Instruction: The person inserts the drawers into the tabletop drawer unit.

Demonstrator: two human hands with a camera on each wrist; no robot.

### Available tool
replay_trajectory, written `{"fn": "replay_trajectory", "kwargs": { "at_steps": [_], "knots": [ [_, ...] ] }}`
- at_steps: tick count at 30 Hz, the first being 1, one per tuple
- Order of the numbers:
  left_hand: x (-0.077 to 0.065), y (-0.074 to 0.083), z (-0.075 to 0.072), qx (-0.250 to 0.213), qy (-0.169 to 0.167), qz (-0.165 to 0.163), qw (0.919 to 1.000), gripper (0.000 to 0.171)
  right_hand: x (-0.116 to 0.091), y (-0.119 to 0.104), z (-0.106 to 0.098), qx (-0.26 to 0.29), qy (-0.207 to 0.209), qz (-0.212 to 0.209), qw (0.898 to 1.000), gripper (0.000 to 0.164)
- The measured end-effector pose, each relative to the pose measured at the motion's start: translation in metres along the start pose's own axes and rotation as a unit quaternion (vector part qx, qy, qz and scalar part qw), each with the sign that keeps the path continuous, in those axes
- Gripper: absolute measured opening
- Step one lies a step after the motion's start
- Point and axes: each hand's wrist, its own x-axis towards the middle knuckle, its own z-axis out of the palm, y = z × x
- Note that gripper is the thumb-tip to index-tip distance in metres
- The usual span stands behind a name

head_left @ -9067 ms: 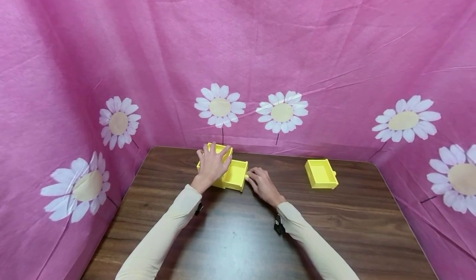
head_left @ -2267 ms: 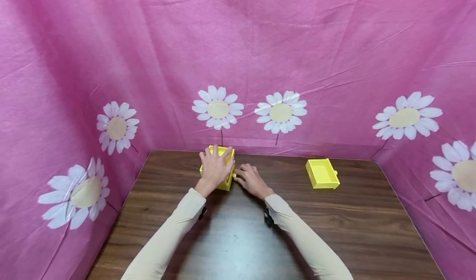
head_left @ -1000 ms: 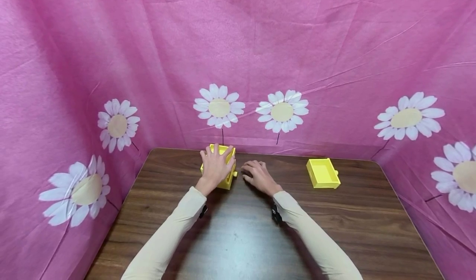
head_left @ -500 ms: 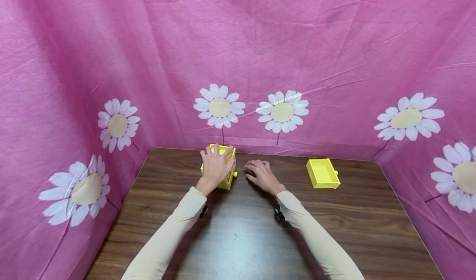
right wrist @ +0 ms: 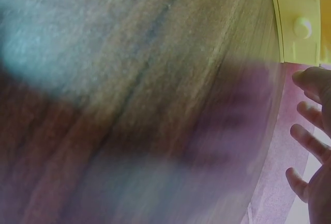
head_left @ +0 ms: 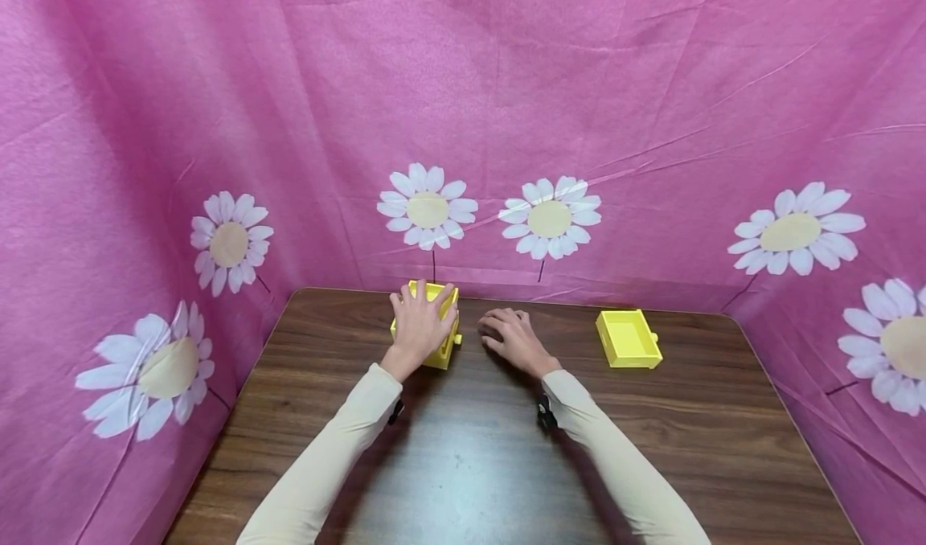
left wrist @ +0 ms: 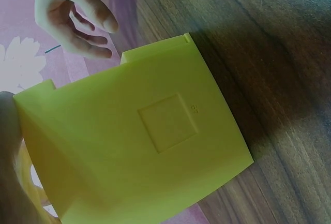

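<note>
Yellow box (left wrist: pixel 119 131): plain side, faint square outline (left wrist: pixel 168 123), round knob (right wrist: pixel 302 28). Left hand (head_left: pixel 419 325) clamped on it; right hand (head_left: pixel 515 340) off, fingers loose.

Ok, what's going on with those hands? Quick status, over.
Left grip holding yellow drawer cabinet. Right grip open, apart from it. Loose yellow drawer farther right. Nothing visibly in the way.

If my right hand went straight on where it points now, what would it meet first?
Your right hand would probably meet the yellow, boxy, plastic-looking drawer unit under your left hand, near its far right corner. Depth is unclear; it might just slip behind.
</note>
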Motion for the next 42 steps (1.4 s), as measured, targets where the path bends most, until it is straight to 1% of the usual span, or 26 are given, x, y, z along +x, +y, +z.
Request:
{"fn": "replay_trajectory", "kwargs": {
  "at_steps": [7,11,17,20,25,33,42],
  "knots": [
    [-0.001,0.0,-0.002,0.0,-0.008,-0.006,1.0,0.048,-0.003,0.001,0.0,-0.003,-0.003,0.0,1.0,0.035],
    [-0.001,0.0,-0.002,-0.004,-0.004,-0.004,1.0,0.048,-0.005,0.003,0.0,-0.01,-0.004,0.006,1.0,0.034],
    [-0.001,-0.002,0.0,-0.006,0.009,-0.003,0.9999,0.047,-0.009,0.009,0.003,-0.028,0.02,-0.002,0.999,0.033],
    [-0.002,-0.002,0.001,-0.01,0.013,-0.002,0.9999,0.046,-0.01,0.011,0.002,-0.028,0.031,-0.005,0.999,0.032],
    [-0.002,-0.003,0.001,-0.02,0.024,-0.001,0.9995,0.045,-0.013,0.013,0.0,-0.025,0.032,0.003,0.999,0.029],
    [-0.003,-0.002,0.001,-0.034,0.026,0.001,0.9991,0.045,-0.017,0.017,-0.002,-0.027,0.032,0.016,0.999,0.03],
    [-0.001,-0.002,0.001,-0.032,0.031,0.003,0.999,0.045,-0.019,0.02,-0.009,-0.029,0.036,0.027,0.999,0.031]
  ]
}}
